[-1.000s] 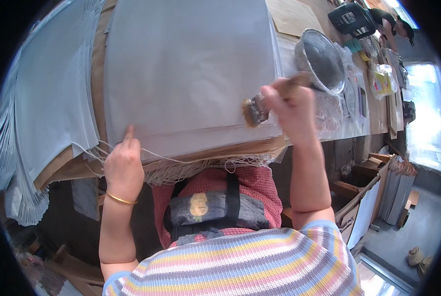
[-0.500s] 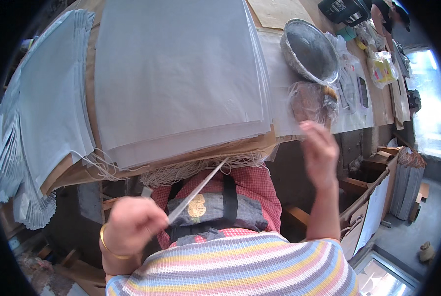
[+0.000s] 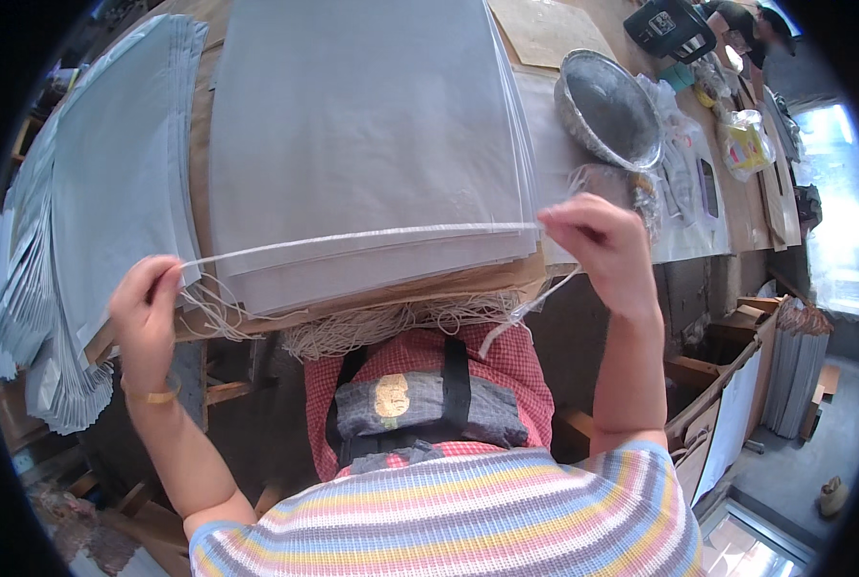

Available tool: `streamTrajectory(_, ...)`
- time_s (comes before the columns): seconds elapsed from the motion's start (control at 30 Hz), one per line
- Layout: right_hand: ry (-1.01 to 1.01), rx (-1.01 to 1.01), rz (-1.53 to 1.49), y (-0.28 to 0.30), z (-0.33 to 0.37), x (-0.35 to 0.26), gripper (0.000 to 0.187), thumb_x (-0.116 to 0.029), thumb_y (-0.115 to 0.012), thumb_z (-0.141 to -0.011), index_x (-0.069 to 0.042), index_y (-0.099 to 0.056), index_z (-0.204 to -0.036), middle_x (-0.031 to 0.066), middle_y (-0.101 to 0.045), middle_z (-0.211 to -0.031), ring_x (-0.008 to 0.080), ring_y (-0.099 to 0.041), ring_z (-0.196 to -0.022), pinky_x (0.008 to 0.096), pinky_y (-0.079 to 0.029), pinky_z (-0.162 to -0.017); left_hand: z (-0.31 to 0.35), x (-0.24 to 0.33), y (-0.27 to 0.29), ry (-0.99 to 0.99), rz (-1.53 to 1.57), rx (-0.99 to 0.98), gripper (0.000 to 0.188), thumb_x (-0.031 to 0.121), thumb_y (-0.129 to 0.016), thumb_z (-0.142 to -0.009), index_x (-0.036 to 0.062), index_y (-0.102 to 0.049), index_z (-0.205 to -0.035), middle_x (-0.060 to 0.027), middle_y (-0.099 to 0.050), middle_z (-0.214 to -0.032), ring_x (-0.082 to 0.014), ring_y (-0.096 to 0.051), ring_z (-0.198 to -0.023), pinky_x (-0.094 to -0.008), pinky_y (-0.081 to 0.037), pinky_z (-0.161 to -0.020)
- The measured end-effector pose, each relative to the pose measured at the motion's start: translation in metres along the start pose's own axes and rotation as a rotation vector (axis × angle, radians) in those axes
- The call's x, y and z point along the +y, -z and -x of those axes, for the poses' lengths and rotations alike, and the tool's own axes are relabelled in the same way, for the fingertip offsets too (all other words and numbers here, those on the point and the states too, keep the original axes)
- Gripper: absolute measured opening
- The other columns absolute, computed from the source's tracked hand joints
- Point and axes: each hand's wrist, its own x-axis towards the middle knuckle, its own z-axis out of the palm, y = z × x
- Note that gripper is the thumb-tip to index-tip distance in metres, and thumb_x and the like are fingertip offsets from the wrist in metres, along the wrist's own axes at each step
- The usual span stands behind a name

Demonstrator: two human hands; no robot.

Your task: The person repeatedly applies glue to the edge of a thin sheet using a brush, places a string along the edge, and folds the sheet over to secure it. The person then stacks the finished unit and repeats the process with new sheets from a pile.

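Note:
A white cord (image 3: 372, 234) is stretched between my two hands, above the near edge of a stack of pale grey sheets (image 3: 362, 125). My left hand (image 3: 148, 293) pinches one end, close to the near corner of a second, fanned stack (image 3: 126, 144). Over the right edge of the big stack, my right hand (image 3: 595, 240) pinches the cord farther along. Past that hand its loose tail (image 3: 511, 322) hangs down toward my lap. More white cords (image 3: 401, 325) lie in a tangled bundle along the table's near edge, against my red checked apron (image 3: 516, 385).
A grey, crusted metal basin (image 3: 610, 108) stands at the right, with a brush (image 3: 646, 197) and clear plastic close to it. Farther right are a phone (image 3: 707, 188) and a plastic bag (image 3: 745, 144). A black container (image 3: 670, 29) and another person (image 3: 737, 29) are at the far right.
My left hand has moved up and left, and my right hand slightly up and left. The cord, earlier slanting from my left hand to the bundle, is now stretched between both hands.

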Motion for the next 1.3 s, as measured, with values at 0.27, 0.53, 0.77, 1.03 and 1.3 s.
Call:
streamTrajectory(0.27, -0.235, 0.07, 0.111, -0.06, -0.023, 0.079, 0.013, -0.007, -0.071, -0.078, 0.001, -0.067, -0.086, 0.002, -0.059, -0.077, 0.0073, -0.054, -0.071, 0.0219, -0.045, -0.062, -0.007, -0.08, -0.052, 0.104, -0.149, -0.057, 0.013, 0.009, -0.066, -0.087, -0.0035, -0.064, -0.09, -0.0075, -0.061, -0.073, -0.0138, -0.055, -0.066, -0.0274, -0.045, -0.062)
streamTrajectory(0.53, -0.484, -0.193, -0.601, -0.041, -0.021, 0.059, 0.018, 0.002, -0.066, -0.076, -0.007, -0.052, -0.079, -0.0067, -0.046, -0.075, 0.0033, -0.045, -0.07, 0.0182, -0.037, -0.063, 0.007, -0.036, -0.069, -0.453, -0.852, 0.17, 0.015, 0.012, -0.067, -0.081, 0.0037, -0.062, -0.092, -0.0097, -0.06, -0.104, -0.0286, -0.056, -0.099, -0.0409, -0.041, -0.09)
streamTrajectory(0.77, -0.359, -0.069, -0.087, -0.065, -0.013, 0.057, 0.026, 0.0, -0.075, -0.069, -0.006, -0.05, -0.077, -0.0024, -0.048, -0.073, 0.009, -0.049, -0.07, 0.0231, -0.04, -0.064, 0.009, -0.058, -0.072, -0.417, -0.452, -0.107, 0.023, 0.003, -0.066, -0.077, 0.0003, -0.064, -0.1, -0.0133, -0.059, -0.111, -0.0304, -0.057, -0.1, -0.0401, -0.042, -0.092)
streamTrajectory(1.03, 0.61, 0.034, 0.521, -0.084, -0.018, 0.052, 0.023, -0.001, -0.073, -0.064, -0.005, -0.067, -0.086, 0.006, -0.066, -0.091, 0.027, -0.063, -0.083, 0.035, -0.053, -0.074, -0.01, -0.035, -0.068, -0.488, -0.371, -0.305, 0.04, 0.011, -0.07, -0.071, 0.0002, -0.065, -0.108, -0.0139, -0.059, -0.113, -0.0325, -0.053, -0.108, -0.0422, -0.041, -0.095)
streamTrajectory(1.3, 0.007, -0.09, 0.027, -0.072, -0.033, 0.039, 0.007, -0.004, -0.071, -0.08, 0.001, -0.067, -0.083, 0.0074, -0.063, -0.08, 0.0168, -0.059, -0.071, 0.0287, -0.048, -0.064, -0.022, -0.048, -0.067, -0.64, -0.307, -0.09, 0.028, -0.001, -0.067, -0.065, -0.0013, -0.066, -0.093, -0.0115, -0.063, -0.091, -0.0308, -0.059, -0.087, -0.0387, -0.049, -0.075)
